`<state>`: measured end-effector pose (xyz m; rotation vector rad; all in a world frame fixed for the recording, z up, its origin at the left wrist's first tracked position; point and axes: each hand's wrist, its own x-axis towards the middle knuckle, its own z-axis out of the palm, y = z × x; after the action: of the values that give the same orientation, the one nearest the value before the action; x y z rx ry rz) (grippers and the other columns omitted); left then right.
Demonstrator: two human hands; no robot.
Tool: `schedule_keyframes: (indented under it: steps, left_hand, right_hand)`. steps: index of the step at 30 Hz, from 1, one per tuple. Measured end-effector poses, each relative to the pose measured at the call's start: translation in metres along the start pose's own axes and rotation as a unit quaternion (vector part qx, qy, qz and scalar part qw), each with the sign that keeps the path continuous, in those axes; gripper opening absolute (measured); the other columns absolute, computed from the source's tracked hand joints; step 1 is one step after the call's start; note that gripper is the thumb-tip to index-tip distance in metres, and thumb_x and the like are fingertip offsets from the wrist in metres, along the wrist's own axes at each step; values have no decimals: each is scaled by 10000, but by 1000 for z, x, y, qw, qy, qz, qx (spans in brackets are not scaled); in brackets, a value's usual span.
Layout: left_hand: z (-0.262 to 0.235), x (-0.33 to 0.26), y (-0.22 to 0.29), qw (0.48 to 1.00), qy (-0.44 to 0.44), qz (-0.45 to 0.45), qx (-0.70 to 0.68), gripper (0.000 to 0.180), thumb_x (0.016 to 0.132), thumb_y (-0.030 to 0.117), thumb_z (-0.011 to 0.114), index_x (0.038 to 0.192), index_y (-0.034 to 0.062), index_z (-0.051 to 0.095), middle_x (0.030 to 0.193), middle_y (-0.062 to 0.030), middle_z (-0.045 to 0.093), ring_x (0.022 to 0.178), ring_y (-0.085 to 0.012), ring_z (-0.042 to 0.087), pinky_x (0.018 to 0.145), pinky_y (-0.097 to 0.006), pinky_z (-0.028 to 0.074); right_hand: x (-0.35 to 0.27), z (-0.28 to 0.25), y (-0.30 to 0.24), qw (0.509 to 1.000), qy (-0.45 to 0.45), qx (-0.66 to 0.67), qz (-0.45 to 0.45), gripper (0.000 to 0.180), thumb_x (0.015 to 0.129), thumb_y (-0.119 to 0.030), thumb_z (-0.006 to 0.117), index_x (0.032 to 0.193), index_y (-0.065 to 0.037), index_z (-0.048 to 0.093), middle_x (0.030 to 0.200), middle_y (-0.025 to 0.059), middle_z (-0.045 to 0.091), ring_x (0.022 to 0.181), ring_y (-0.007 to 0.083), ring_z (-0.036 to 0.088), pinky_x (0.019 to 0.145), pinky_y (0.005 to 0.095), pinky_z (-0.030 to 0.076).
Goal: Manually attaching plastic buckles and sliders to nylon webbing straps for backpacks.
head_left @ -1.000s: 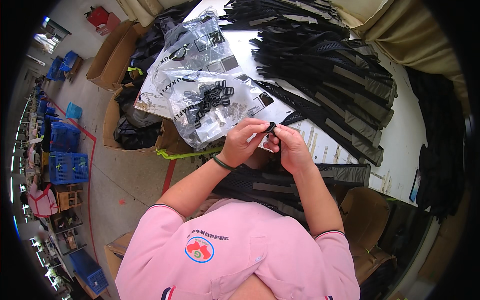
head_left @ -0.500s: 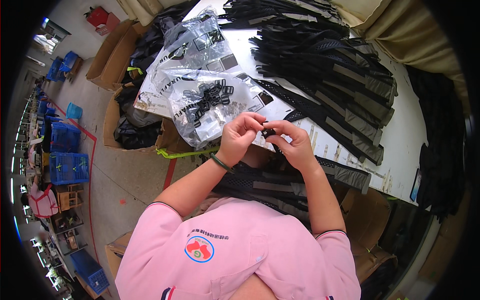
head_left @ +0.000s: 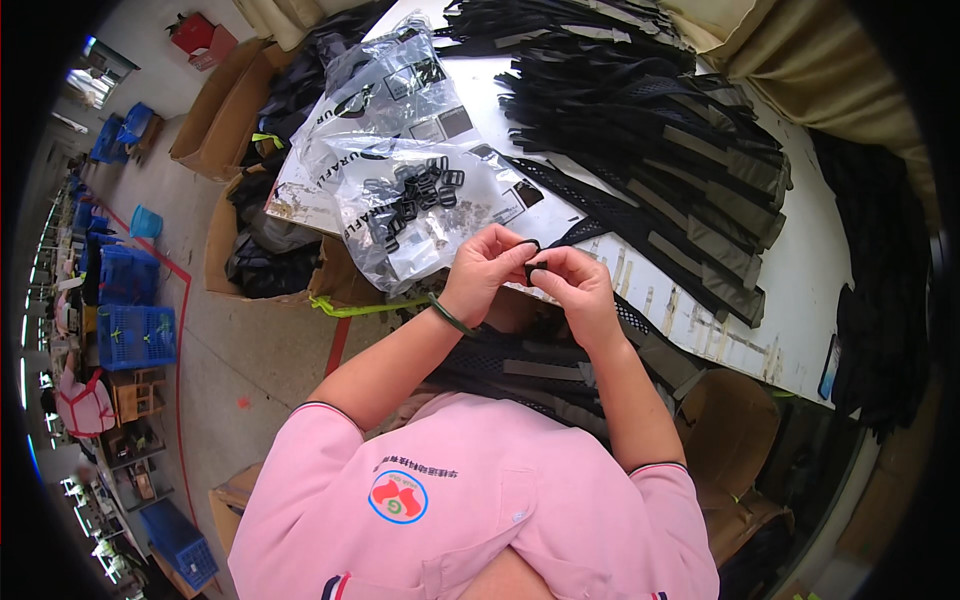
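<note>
Centrally, held piece: a small black buckle [head_left: 531,266] sat pinched between both hands just above the near table edge, with a black mesh strap [head_left: 575,232] running from it up across the table.
Left hand [head_left: 487,268]: fingers curled together, thumb and fingertips clamped on the buckle's left side; a dark green band circled the wrist.
Right hand [head_left: 577,285]: fingers closed on the buckle's right side, touching the left hand's fingertips.
Pose: both forearms rose from the lower edge and converged, elbows wide, hands raised in front of the pink shirt.
Progress: judging by the layout, the buckle and strap were mid-assembly; whether the strap was fully threaded could not be told, since the fingers hid the joint.
Done so far: a large stack of black and olive straps [head_left: 680,150] lay fanned across the white table [head_left: 800,290], seemingly finished pieces.
Left to do: a clear plastic bag [head_left: 420,210] just beyond the left hand held many loose black buckles, suggesting plenty remained.
Lap: more mesh strap pieces [head_left: 530,365] lay under the forearms.
Surroundings: cardboard boxes [head_left: 235,240] stood on the floor to the left.
</note>
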<state>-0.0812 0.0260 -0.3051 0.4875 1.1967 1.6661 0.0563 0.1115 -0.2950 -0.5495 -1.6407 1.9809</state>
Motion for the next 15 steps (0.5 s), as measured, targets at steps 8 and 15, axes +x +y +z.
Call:
schedule_keyframes:
  steps: [8, 15]
  left_hand:
    - [-1, -7, -1, 997, 4, 67, 34, 99, 855, 95, 677, 871, 43, 594, 804, -29, 645, 729, -79, 605, 679, -220, 511]
    - [-1, -12, -1, 984, -85, 146, 60, 130, 842, 28, 672, 943, 17, 591, 998, -75, 619, 884, -105, 596, 795, -235, 495]
  right_hand:
    - [3, 5, -6, 987, 70, 113, 89, 234, 762, 29, 685, 865, -50, 491, 743, -12, 542, 696, 51, 538, 646, 190, 449]
    - [1, 1, -1, 970, 93, 202, 93, 258, 762, 47, 682, 872, -64, 477, 739, -11, 542, 673, 50, 524, 648, 182, 446]
